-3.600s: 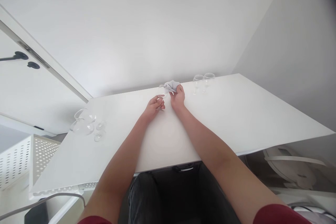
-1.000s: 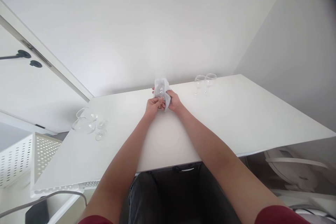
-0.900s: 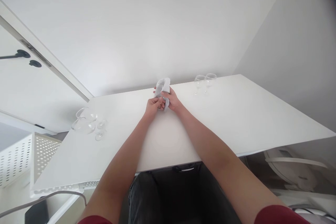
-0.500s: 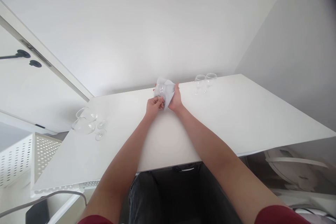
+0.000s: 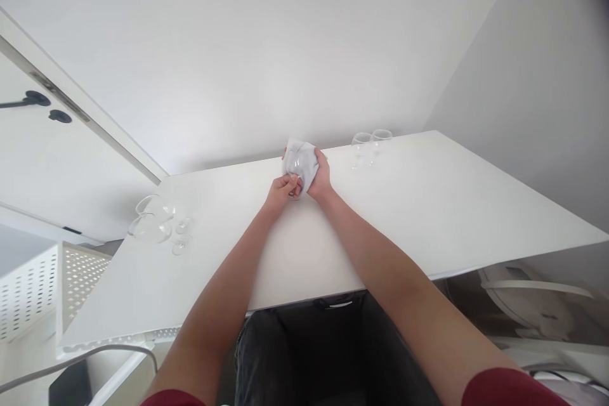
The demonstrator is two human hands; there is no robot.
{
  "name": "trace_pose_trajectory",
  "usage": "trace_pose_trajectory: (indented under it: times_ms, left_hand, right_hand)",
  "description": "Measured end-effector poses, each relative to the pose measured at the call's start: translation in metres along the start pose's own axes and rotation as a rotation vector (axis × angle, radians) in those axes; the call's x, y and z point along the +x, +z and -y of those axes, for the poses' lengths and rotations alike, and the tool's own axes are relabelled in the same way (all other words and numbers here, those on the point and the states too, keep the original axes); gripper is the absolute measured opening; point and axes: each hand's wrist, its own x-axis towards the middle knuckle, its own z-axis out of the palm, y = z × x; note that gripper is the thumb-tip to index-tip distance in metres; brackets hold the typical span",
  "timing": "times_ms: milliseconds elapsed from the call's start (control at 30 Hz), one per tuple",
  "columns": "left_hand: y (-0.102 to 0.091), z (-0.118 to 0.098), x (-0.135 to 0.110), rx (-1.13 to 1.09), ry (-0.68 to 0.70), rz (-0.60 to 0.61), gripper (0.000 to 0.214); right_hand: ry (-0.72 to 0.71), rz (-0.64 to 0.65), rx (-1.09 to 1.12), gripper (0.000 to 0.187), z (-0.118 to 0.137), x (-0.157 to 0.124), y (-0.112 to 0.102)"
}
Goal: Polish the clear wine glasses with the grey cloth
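White table (image 5: 304,260) beneath, my left hand (image 5: 284,188) pinches a glass (image 5: 295,163) low down; my half-curled right hand (image 5: 321,176) cups a pale cloth (image 5: 310,168) against its bowl.

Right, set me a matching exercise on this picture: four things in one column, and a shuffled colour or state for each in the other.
Things
1. left hand
2. right hand
3. sleeves
4. door handle

Colours and states
A. black
B. holding the pale cloth
C. dark red
D. gripping the glass below its bowl

Right pairs: 1-D, 2-B, 3-C, 4-A
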Motion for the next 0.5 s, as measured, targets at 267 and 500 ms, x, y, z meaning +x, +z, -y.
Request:
trace_pose_trajectory:
  times_ms: [267, 500]
  left_hand:
    - [-0.004, 0.002, 0.003, 0.140, 0.127, -0.262, 0.041]
    - [-0.007, 0.002, 0.000, 0.461, 0.220, -0.392, 0.033]
  right_hand:
    - [-0.024, -0.101, -0.129, 0.078, -0.021, 0.005, 0.005]
    - [-0.581, 0.052, -0.930, 0.034, -0.019, 0.000, 0.006]
